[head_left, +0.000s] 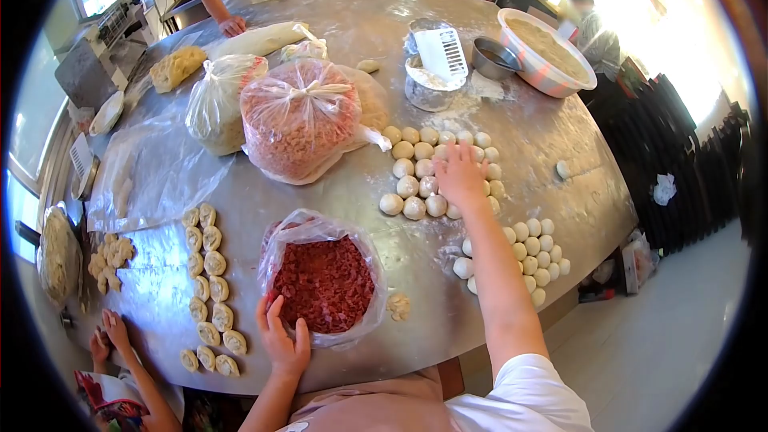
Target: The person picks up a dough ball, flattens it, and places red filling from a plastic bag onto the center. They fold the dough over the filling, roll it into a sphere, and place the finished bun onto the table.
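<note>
At the far left, a co-worker's small hands [110, 336] are resting on the edge of the round floured metal worktop [560, 144], partly cut off by the frame. Our left hand [282, 342] is bracing the near side of the clear plastic bag of red minced filling [324, 282] with its grip spread, probably steadying the open mouth. Our right hand [460, 176] is reaching across onto the pale round dough balls [412, 188] in mid-worktop, its grip spread flat. We are not seeing what lies under the palm.

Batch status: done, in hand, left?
Done: two rows of shaped pieces lie left of the open filling bag. In hand: right hand rests on the far dough balls; left hand touches the bag. Left: both ball clusters, near cluster untouched.
</note>
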Available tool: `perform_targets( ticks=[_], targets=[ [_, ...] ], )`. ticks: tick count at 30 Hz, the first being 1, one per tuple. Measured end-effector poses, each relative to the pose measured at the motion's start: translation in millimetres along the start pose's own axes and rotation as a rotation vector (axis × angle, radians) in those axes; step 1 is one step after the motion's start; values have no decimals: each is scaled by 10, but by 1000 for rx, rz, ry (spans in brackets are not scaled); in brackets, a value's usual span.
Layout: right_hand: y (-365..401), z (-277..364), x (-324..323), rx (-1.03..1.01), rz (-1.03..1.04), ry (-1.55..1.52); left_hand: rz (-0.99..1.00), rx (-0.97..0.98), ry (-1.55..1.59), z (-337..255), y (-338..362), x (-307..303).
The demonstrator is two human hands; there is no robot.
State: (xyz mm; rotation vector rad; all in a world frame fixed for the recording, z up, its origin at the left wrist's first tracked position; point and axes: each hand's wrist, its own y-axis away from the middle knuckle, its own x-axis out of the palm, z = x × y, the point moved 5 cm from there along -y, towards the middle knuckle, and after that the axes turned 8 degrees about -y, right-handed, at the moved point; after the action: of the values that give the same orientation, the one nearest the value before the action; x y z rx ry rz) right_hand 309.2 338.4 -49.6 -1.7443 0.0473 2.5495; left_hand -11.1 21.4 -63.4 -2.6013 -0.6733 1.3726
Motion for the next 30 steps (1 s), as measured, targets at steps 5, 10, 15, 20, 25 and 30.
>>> perform_targets(
  ticks=[5, 10, 15, 20, 25, 30],
  targets=[
    [-116, -457, -140, 199, -39, 12, -3, -7, 11, -5, -3, -5],
    [-150, -568, -157, 203, -6, -3, -5, -3, 1, 4, -1, -2],
    [-222, -392, -197, 134, 11, -2, 0, -14, -7, -8, -3, -18],
    [-321, -277, -142, 157, 92, 37, -25, -2, -16, -11, -9, -37],
    [-274, 92, -30, -2, 62, 48, -32, -6, -19, -13, -10, -36],
    [-292, 387, 111, -43, 141, 43, -13, -26, -9, 4, -11, -39]
  ],
)
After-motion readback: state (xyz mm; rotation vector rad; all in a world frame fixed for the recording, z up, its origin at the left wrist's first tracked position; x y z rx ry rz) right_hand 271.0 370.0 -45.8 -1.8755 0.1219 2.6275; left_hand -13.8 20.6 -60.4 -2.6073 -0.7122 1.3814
